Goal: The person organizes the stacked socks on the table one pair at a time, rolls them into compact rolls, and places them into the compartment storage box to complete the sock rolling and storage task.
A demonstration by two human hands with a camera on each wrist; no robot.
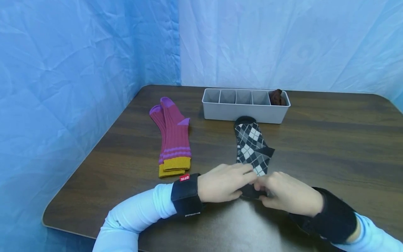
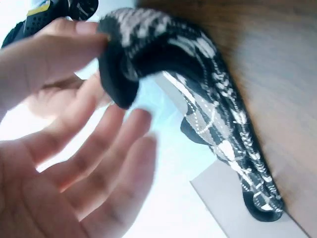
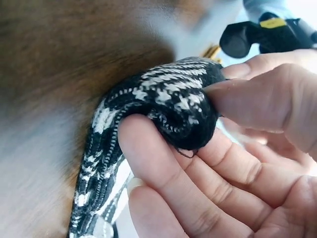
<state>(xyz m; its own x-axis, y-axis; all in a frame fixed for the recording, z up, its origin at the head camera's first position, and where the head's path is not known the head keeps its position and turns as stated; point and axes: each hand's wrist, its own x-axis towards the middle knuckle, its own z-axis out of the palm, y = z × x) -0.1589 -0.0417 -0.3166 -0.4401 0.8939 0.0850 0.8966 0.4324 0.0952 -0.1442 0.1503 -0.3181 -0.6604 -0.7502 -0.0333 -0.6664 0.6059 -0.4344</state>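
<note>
A black, grey and white argyle sock (image 1: pixel 250 140) lies lengthwise on the table, its black toe toward the grey box. I cannot tell whether a second one lies beneath it. Its near, cuff end is lifted and curled over in a roll (image 3: pixel 183 104). My left hand (image 1: pixel 225 183) pinches the left side of that end, thumb on the black cuff (image 2: pixel 116 77), with the other fingers spread below. My right hand (image 1: pixel 288 194) grips the right side of the roll, thumb on top and fingers underneath. Both hands' fingertips nearly meet.
A pair of pink socks (image 1: pixel 176 136) with purple toes and mustard cuffs lies to the left. Behind the argyle sock stands a grey divided box (image 1: pixel 242 112), a brown bundle (image 1: pixel 277 98) in its rightmost compartment. Blue sheeting (image 1: pixel 94 70) hangs around the dark wooden table (image 1: pixel 330 147).
</note>
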